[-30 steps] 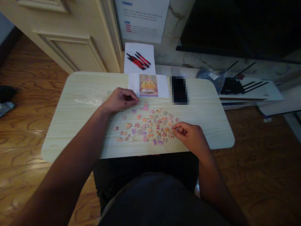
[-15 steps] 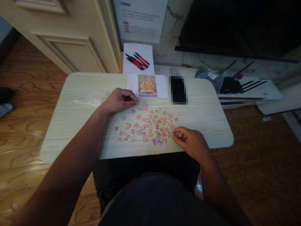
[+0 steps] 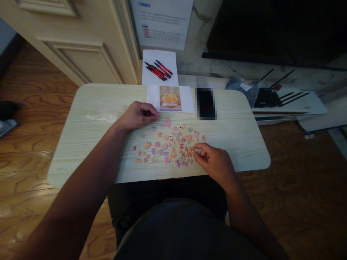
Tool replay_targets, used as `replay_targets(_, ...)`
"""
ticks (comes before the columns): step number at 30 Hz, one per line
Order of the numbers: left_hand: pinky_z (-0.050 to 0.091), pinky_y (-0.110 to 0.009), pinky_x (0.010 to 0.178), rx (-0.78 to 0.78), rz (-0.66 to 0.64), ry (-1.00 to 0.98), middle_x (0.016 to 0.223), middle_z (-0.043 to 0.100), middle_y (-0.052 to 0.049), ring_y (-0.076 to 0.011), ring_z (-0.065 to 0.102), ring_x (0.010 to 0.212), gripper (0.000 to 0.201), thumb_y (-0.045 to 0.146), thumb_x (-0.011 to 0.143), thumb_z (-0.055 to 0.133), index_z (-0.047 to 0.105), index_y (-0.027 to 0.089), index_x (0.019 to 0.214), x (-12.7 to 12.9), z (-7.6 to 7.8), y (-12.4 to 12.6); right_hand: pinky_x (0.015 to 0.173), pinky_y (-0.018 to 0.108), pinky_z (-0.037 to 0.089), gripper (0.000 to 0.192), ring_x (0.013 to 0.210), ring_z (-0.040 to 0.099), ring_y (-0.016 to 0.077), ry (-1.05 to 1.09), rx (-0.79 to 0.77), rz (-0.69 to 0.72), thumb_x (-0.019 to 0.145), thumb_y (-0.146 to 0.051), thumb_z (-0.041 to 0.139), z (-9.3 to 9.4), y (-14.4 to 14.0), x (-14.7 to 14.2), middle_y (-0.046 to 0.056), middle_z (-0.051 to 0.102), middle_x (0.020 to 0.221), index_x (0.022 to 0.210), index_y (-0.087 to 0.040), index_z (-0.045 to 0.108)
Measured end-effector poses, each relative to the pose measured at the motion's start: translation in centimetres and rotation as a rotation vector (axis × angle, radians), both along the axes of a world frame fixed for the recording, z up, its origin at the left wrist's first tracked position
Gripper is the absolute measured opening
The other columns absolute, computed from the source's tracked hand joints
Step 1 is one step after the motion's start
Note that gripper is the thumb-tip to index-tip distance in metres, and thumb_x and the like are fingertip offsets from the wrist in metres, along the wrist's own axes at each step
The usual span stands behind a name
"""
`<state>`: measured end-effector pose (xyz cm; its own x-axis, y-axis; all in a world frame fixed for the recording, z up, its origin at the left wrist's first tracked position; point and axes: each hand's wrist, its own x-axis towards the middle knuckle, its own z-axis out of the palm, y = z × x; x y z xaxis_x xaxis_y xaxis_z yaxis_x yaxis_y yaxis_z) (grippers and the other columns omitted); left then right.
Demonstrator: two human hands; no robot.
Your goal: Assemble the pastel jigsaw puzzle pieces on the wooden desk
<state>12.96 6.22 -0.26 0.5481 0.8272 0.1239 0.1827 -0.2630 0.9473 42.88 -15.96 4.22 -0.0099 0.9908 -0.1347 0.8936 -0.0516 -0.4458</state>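
Many small jigsaw puzzle pieces in pink, orange and purple lie scattered over the middle of the pale wooden table. My right hand is at the right edge of the pile, thumb and forefinger pinched over orange pieces; whether a piece is between them is too small to see. My left hand rests above the pile's upper left, its fingers curled and closed, and anything inside is hidden. Just beyond it lies a printed picture of a yellow cartoon figure on white paper.
A pixelated dark rectangle lies at the table's back right. Clear plastic lies left of my left hand. Behind the table, red and black pens rest on white paper. A black router with antennas stands on a shelf at right.
My right hand has shifted a little left, further over the edge of the puzzle pieces. My left hand stays in place.
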Motion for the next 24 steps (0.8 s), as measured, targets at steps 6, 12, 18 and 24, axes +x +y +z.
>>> replay_targets(6, 0.062, -0.030, 0.073, -0.001, 0.012, 0.011, 0.084, 0.082, -0.007, -0.0163, 0.074, 0.074, 0.023, 0.039, 0.078, 0.090, 0.085, 0.017, 0.083, 0.08, 0.12, -0.15, 0.070, 0.032, 0.043, 0.017, 0.074, 0.076, 0.0224, -0.059, -0.029, 0.009, 0.100, -0.030, 0.073, 0.05, 0.89, -0.49, -0.002, 0.081, 0.080, 0.116, -0.028, 0.079)
replay_targets(12, 0.061, -0.030, 0.072, 0.000, 0.002, 0.002, 0.083, 0.081, -0.007, -0.0164, 0.073, 0.072, 0.021, 0.037, 0.078, 0.089, 0.085, 0.017, 0.083, 0.08, -0.04, 0.02, 0.070, 0.032, 0.043, 0.011, 0.074, 0.075, 0.0216, -0.029, -0.009, 0.005, 0.100, -0.029, 0.071, -0.09, 1.09, -0.17, -0.001, 0.082, 0.082, 0.108, -0.028, 0.078)
replay_targets(18, 0.061, -0.030, 0.073, -0.018, 0.002, -0.005, 0.084, 0.081, -0.007, -0.0161, 0.073, 0.073, 0.019, 0.034, 0.078, 0.089, 0.085, 0.017, 0.084, 0.03, -0.14, 0.01, 0.072, 0.032, 0.045, 0.008, 0.075, 0.076, 0.0219, 0.004, 0.003, -0.008, 0.100, -0.029, 0.070, -0.35, 1.12, 0.15, -0.001, 0.080, 0.079, 0.104, -0.027, 0.077)
replay_targets(24, 0.061, -0.030, 0.073, -0.010, 0.005, -0.014, 0.084, 0.082, -0.007, -0.0165, 0.073, 0.074, 0.020, 0.035, 0.077, 0.090, 0.086, 0.017, 0.083, 0.02, -0.31, 0.12, 0.071, 0.033, 0.044, 0.015, 0.073, 0.074, 0.0218, -0.005, 0.008, -0.006, 0.100, -0.034, 0.071, -0.23, 0.88, 0.13, -0.001, 0.079, 0.080, 0.111, -0.026, 0.077)
